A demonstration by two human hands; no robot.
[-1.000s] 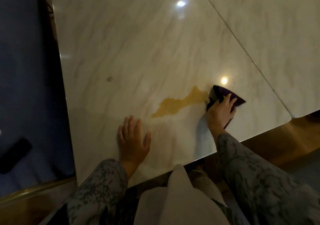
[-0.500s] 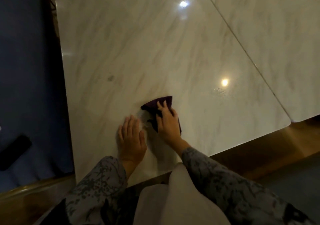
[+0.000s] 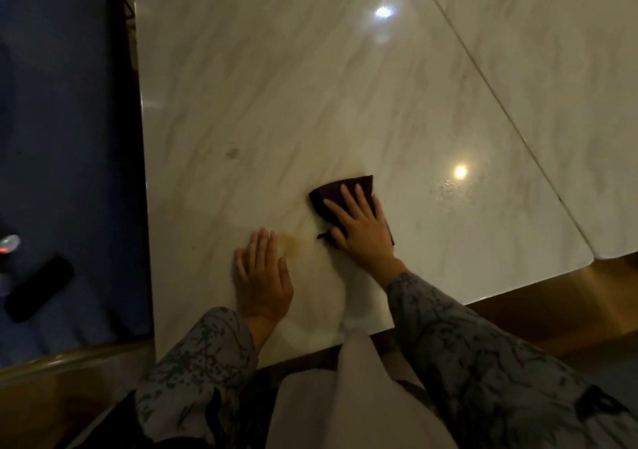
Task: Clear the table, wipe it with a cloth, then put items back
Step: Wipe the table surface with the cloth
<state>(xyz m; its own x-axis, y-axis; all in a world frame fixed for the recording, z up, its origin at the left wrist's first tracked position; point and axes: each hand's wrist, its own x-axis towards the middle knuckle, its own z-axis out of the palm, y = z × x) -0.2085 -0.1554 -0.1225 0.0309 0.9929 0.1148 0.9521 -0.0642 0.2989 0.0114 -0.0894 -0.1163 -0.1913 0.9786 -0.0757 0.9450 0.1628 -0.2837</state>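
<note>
Right hand flat on cloth; left hand flat on table.

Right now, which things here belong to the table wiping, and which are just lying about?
Part of the job:
purple cloth, pressed under the right hand
marble table
yellowish smear by the left hand, which rests flat

Lying about:
black remote-like object on the blue surface

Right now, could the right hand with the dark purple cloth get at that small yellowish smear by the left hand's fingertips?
Probably yes. The right hand presses the dark purple cloth flat on the marble table, and only bare tabletop lies between it and the yellowish smear. The left hand rests beside the smear, not over it.
</note>
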